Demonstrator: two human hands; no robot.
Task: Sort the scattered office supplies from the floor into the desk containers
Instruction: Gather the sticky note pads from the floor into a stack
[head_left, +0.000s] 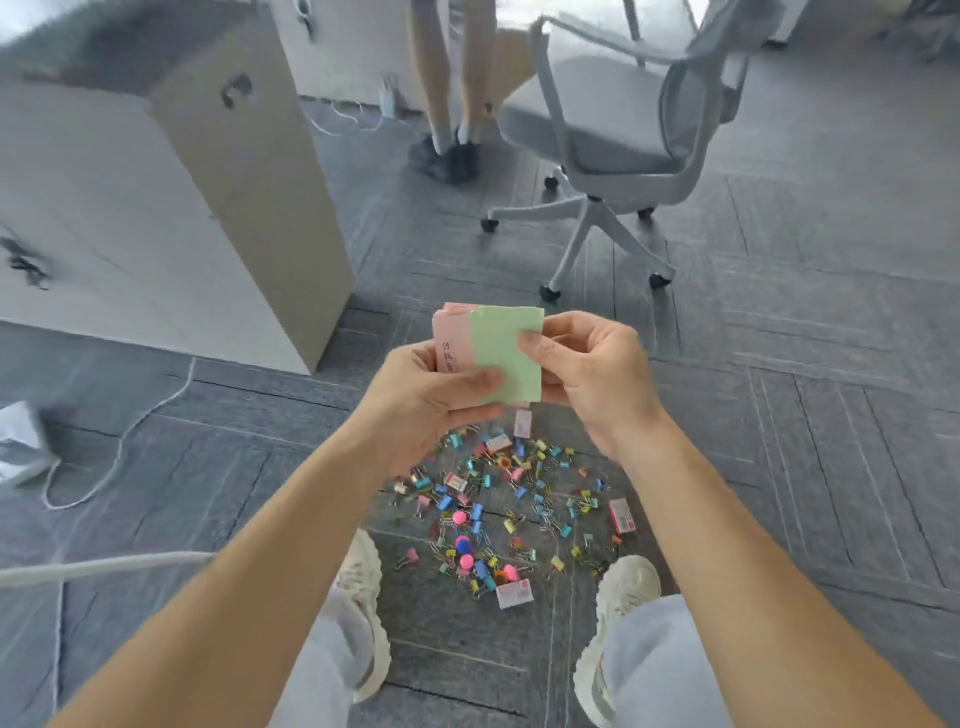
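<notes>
Clips (509, 509): on the floor (779, 415), just before my shoes (623, 587).
Notes (506, 358): between my left hand (431, 400) and right hand (597, 374), above the clips.
Cabinet (249, 208): ahead, left.
Chair (613, 130): ahead, right.
Legs (452, 78): between cabinet and chair, behind both.

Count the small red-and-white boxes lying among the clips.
5 boxes among the clips: top, just below-left of it, left-centre, right edge, bottom. More may be hidden.

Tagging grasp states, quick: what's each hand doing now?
Left hand: closed, holding the pink notes, thumb on the green note.
Right hand: closed, pinching the green note.
</notes>
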